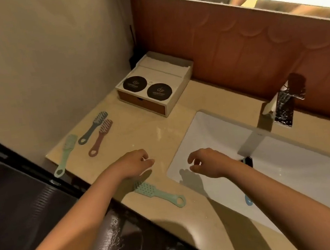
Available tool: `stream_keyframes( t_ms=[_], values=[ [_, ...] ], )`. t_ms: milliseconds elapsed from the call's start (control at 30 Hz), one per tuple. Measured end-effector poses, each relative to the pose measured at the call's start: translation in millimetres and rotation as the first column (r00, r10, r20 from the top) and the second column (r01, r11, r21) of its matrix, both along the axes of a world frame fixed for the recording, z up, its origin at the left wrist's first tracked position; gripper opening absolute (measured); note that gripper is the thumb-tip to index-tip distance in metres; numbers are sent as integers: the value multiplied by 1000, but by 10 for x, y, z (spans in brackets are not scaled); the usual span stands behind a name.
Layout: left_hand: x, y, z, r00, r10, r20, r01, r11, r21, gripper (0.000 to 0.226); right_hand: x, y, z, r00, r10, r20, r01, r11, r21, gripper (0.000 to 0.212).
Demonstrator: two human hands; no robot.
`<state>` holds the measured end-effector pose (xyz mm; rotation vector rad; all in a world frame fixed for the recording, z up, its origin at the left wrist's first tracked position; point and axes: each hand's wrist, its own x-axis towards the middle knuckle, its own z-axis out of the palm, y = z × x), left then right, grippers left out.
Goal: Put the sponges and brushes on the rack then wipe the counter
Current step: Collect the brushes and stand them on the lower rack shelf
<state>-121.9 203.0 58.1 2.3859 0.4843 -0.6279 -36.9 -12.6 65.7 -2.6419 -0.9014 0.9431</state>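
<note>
Five brushes spotted, none racked; no rack or sponges in view, so we reckoned task barely begun, wiping untouched. Left hand [132, 164] and right hand [207, 163] hovered, fingers loosely curled, holding nothing. Pale green brush [65, 154], grey brush [93, 127], brown brush [100, 138] lay diagonal on counter [156, 130], heads toward back. Mint brush [159, 194] at front edge: head left, loop right. Blue brush [248, 200] in sink [213, 131], mostly hidden.

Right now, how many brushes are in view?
5. At the counter's left: a pale green brush, a grey-blue brush, a brown brush. By the front edge: a teal brush. In the sink: a blue brush, mostly hidden under the right arm; more may be hidden.
</note>
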Motion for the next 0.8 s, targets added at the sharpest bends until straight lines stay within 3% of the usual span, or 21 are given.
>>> stream_keyframes(
  t_ms=[133, 367, 467, 800],
  values=[
    [-27, 558, -182, 982, 184, 39, -186, 979, 77, 40, 66, 518, -82, 996, 85, 29, -85, 996, -33, 33],
    [23, 1342, -379, 935, 317, 161, -351, 895, 276, 30, 213, 1264, -125, 983, 173, 63, -170, 984, -51, 31],
    [104, 1515, -411, 921, 333, 201, -385, 858, 341, 43, 251, 1541, -151, 980, 185, 70, -182, 982, -43, 31],
    [245, 1779, -618, 948, 228, 223, -312, 805, 504, 30, -9, 2375, -351, 903, 410, 130, -414, 910, 4, 50]
  ],
)
